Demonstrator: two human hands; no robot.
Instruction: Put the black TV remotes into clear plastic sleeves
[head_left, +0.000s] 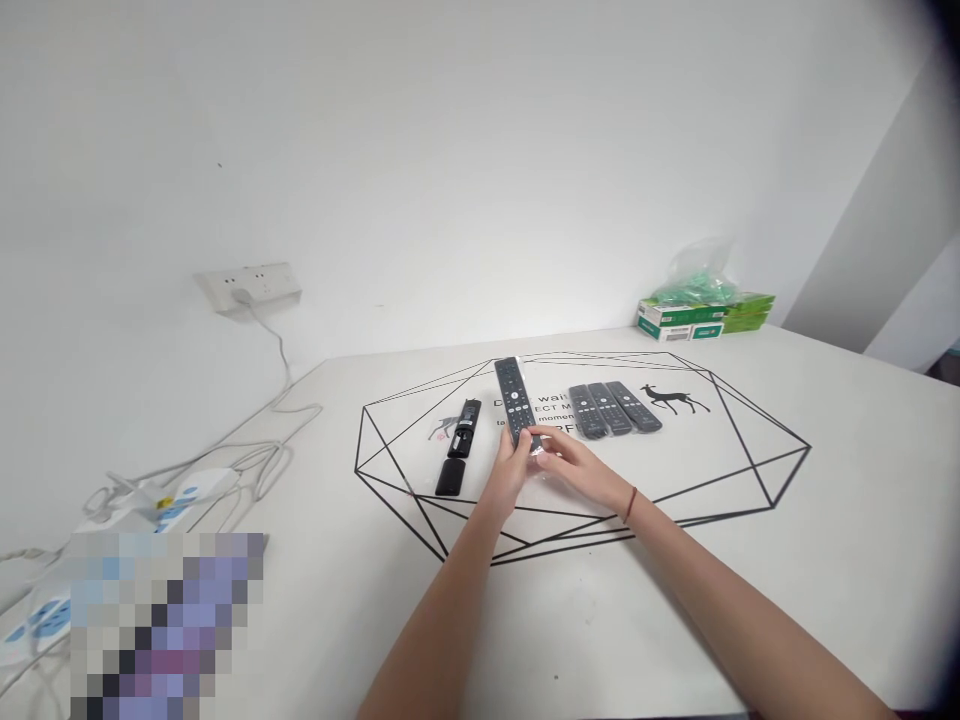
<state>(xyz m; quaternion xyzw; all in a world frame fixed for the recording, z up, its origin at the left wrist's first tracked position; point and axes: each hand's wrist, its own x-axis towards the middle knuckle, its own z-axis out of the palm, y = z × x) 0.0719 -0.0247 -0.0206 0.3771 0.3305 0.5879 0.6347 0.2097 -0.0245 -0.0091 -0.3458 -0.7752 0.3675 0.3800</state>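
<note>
A dark remote control in a clear plastic sleeve is held up over the table, buttons facing me. My left hand grips its lower end, thumb on the front. My right hand is closed at the same lower end, with its fingers on the sleeve. To the left lies another remote control, back side up with its battery compartment uncovered. Just below it is a separate black battery cover. Right of my hands, several wrapped remote controls lie side by side, buttons up.
The white table carries printed lines and a deer figure. Green boxes with a plastic bag stand at the back right. Cables and a power strip lie at left, near a pixelated patch. A wall socket holds a plug.
</note>
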